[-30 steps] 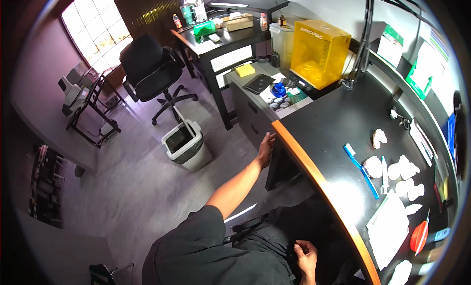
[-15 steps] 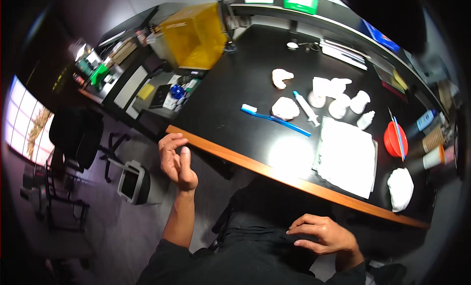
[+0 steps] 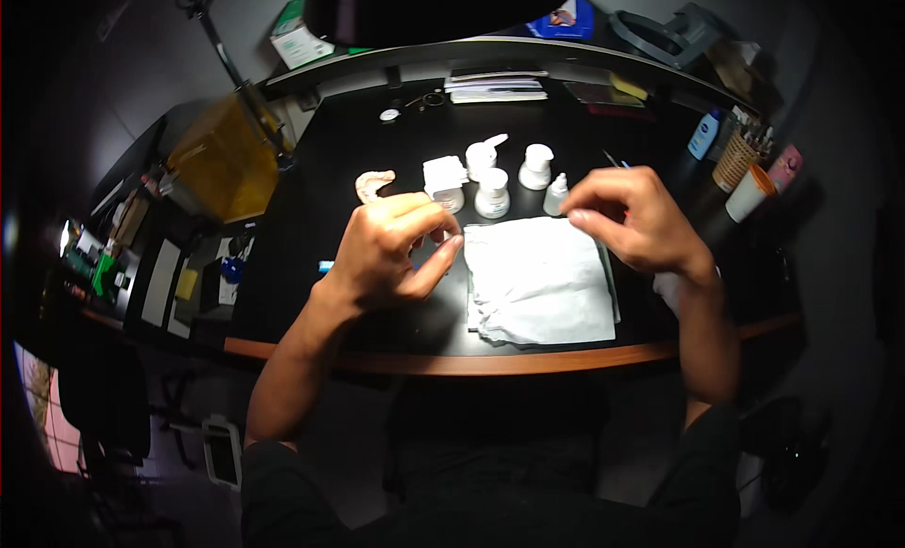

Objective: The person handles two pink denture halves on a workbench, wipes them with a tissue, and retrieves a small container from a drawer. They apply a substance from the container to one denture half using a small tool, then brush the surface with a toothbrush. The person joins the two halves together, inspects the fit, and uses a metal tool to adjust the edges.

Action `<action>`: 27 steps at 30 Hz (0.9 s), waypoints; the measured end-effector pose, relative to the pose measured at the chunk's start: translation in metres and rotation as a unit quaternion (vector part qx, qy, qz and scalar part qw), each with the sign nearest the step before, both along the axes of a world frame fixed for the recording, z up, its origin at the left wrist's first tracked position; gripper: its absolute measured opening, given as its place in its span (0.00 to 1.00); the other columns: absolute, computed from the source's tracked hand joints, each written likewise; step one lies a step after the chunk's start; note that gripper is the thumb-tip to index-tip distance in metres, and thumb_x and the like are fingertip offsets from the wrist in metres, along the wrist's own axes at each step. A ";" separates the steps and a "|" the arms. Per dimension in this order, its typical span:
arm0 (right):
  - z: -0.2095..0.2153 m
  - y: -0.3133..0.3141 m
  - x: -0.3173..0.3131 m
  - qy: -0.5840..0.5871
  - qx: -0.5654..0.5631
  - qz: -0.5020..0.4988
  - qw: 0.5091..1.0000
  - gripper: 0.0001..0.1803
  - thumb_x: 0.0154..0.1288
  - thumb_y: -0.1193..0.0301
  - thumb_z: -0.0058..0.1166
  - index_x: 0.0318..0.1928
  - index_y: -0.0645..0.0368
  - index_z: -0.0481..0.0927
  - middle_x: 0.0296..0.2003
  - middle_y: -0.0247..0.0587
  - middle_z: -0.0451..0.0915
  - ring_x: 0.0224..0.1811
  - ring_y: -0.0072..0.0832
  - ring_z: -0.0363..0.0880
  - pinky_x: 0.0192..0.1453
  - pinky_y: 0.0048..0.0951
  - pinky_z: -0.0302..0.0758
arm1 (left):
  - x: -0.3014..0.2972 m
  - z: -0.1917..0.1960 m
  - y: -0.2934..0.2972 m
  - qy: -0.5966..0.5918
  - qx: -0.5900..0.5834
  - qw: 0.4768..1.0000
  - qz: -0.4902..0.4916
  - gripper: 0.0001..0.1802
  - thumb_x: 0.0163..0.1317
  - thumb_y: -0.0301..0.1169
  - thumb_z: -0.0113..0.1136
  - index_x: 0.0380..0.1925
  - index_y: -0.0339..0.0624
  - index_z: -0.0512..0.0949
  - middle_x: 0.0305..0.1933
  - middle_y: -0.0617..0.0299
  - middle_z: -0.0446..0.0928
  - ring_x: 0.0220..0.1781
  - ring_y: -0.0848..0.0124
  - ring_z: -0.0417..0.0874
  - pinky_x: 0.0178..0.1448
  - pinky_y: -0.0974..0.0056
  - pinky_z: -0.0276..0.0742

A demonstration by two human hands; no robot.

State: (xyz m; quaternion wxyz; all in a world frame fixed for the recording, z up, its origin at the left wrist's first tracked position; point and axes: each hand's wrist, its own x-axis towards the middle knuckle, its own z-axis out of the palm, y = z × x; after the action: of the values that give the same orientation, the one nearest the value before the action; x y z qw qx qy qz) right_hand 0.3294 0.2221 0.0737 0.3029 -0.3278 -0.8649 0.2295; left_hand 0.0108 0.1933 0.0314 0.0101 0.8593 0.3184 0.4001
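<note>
Neither grip is seen to hold anything that can be made out in the head view. At the left hand (image 3: 391, 256) the fingers are loosely curled, with the thumb stretched out toward the white cloth (image 3: 539, 279); whether something small is pinched between the fingertips cannot be told. At the right hand (image 3: 632, 218) the fingers are drawn together above the upper right corner of the cloth, and whether that corner is actually pinched cannot be told either.

The white cloth is spread flat on the black tabletop (image 3: 311, 218), between the two hands and near the wooden front edge. Just behind it a cluster of small white bottles (image 3: 492, 192) is stood upright, close together. A pale dental cast (image 3: 373, 183) is laid to the left of the bottles, just beyond the left hand. Part of a blue-handled tool (image 3: 325, 265) is seen beside the left wrist, most of it hidden by the hand.

A yellow box (image 3: 222, 162) is placed at the far left of the tabletop. A white cup (image 3: 748, 197) and a small basket (image 3: 736, 160) are set at the far right, well apart from the cloth.
</note>
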 end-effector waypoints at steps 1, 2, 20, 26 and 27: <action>-0.006 0.012 -0.003 0.037 0.037 -0.019 0.998 0.04 0.64 0.78 0.64 0.39 0.65 0.88 0.30 0.40 0.85 0.28 0.21 0.81 0.31 0.27 0.74 | 0.013 -0.001 0.016 0.001 0.022 1.000 -0.001 0.05 0.54 0.24 0.71 0.26 0.45 0.82 0.23 0.66 0.79 0.23 0.71 0.77 0.46 0.55 0.74; -0.016 0.023 -0.003 0.072 0.074 -0.037 0.994 0.04 0.65 0.79 0.64 0.38 0.66 0.88 0.30 0.40 0.86 0.28 0.20 0.81 0.32 0.26 0.75 | 0.025 -0.003 0.028 0.000 0.045 0.999 -0.001 0.06 0.54 0.26 0.72 0.25 0.46 0.81 0.22 0.67 0.78 0.22 0.71 0.77 0.47 0.54 0.71; -0.084 0.016 -0.037 0.019 0.096 0.023 0.995 0.04 0.60 0.80 0.67 0.37 0.63 0.88 0.31 0.40 0.81 0.28 0.31 0.85 0.31 0.30 0.80 | -0.024 -0.029 0.057 -0.126 0.053 0.973 0.184 0.14 0.53 0.21 0.65 0.15 0.38 0.70 0.13 0.66 0.66 0.13 0.80 0.63 0.21 0.69 0.61; -0.079 0.013 -0.039 0.017 0.071 0.008 0.997 0.04 0.60 0.81 0.66 0.37 0.64 0.88 0.29 0.39 0.81 0.24 0.25 0.80 0.27 0.26 0.75 | -0.076 -0.023 0.062 -0.177 0.016 0.929 0.326 0.13 0.55 0.23 0.64 0.16 0.37 0.71 0.09 0.69 0.61 0.15 0.84 0.60 0.22 0.69 0.55; -0.081 0.014 -0.037 0.020 0.073 0.000 0.997 0.04 0.61 0.81 0.66 0.37 0.64 0.88 0.29 0.38 0.81 0.23 0.24 0.78 0.26 0.25 0.73 | -0.080 -0.025 0.063 -0.166 -0.033 0.930 0.326 0.13 0.55 0.24 0.64 0.16 0.37 0.72 0.10 0.69 0.61 0.15 0.84 0.61 0.22 0.68 0.56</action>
State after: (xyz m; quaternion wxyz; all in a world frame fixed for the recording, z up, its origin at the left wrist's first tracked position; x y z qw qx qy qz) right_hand 0.2924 0.2360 -0.0072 0.3431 -0.3007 -0.8731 0.1722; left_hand -0.0693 0.2566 0.0067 -0.0399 0.6286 0.5877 0.5078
